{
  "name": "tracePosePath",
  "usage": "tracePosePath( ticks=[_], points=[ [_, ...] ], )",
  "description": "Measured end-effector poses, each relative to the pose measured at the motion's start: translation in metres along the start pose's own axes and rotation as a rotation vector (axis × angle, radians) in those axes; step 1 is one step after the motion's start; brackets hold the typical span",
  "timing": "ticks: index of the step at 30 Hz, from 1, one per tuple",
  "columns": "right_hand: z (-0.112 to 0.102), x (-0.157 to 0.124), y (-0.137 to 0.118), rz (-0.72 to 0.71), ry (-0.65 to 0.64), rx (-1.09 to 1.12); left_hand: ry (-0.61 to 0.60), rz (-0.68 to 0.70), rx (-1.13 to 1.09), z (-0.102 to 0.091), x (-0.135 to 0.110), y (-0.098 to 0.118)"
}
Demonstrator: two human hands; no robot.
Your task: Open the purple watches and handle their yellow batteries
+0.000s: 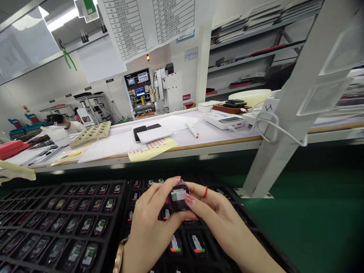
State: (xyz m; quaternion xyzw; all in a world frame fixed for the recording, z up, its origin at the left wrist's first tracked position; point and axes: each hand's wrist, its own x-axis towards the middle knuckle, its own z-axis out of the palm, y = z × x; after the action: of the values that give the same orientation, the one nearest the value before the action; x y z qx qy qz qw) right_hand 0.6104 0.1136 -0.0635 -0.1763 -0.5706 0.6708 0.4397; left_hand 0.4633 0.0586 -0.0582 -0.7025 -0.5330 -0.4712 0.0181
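Observation:
Between my two hands, above a black tray, I hold a small smartwatch [178,200] with a dark face, a purple edge and a white and green label. My left hand [155,222] grips its left side, fingers over the top and thumb below. My right hand [212,208] holds the right side, its thumb pressed on the face near the label. Below them, the right black tray [127,197] holds several similar watches in its pockets, some with white, red and green stickers. Another black tray [115,212] on the left carries more watches in rows.
Behind the trays, a workbench [122,146] bears papers, a dark phone [139,133], a white marker [192,130], a yellow sticker sheet [153,149] and a white device [223,120]. A grey post [273,151] with a looped cable rises on the right. A person sits far left.

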Motion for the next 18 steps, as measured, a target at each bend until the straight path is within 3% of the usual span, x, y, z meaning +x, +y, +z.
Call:
tracePosePath(
  ticks=[9, 18],
  points=[
    [-0.003, -0.002, 0.006, -0.025, 0.087, 0.068, -0.022, -0.099, 0.009, 0.001, 0.002, 0.001],
    [-0.009, 0.009, 0.003, -0.073, 0.001, -0.053, -0.09, -0.069, -0.068, 0.001, 0.005, -0.008]
  ],
)
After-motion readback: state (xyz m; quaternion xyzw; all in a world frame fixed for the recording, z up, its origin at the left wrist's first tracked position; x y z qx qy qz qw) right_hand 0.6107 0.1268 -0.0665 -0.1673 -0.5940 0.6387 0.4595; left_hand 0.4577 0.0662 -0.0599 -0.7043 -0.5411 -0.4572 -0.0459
